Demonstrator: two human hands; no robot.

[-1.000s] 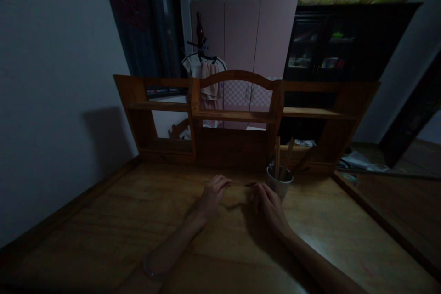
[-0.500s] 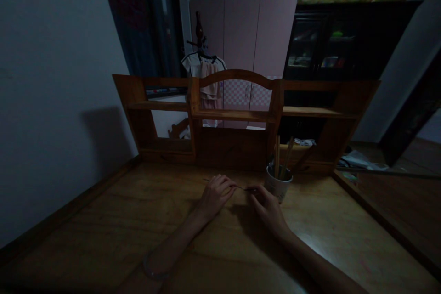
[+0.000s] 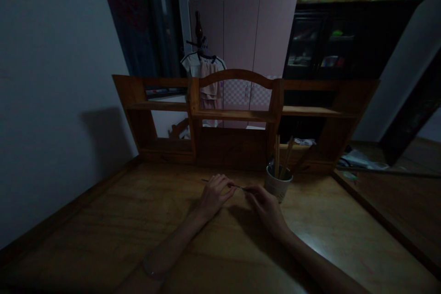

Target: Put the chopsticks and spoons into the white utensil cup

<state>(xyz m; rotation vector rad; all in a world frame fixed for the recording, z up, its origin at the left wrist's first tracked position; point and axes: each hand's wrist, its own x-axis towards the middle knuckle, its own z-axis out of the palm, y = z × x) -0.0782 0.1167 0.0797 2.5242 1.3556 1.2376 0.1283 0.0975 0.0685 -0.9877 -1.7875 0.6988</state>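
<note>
A thin, dark, rod-like utensil (image 3: 240,187) spans the gap between my two hands above the wooden desk (image 3: 165,220). My left hand (image 3: 215,191) pinches it, and its narrow end pokes out beyond the knuckles on the left. At its other end, the fingers of my right hand (image 3: 262,200) are closed on it. The dim light hides what kind of utensil it is. Just behind my right hand stands a light cup (image 3: 277,188) holding several wooden chopsticks (image 3: 277,158).
A wooden shelf unit (image 3: 237,116) rises along the desk's back edge. To the left is a pale wall (image 3: 58,101). A raised wooden rim (image 3: 382,220) runs down the desk's right side. Pink wardrobe doors (image 3: 239,36) and a dark cabinet (image 3: 358,41) stand farther back.
My right hand's fingers have shifted slightly left along the utensil, closer to my left hand. The left hand stays almost in place. The cup has not moved.
</note>
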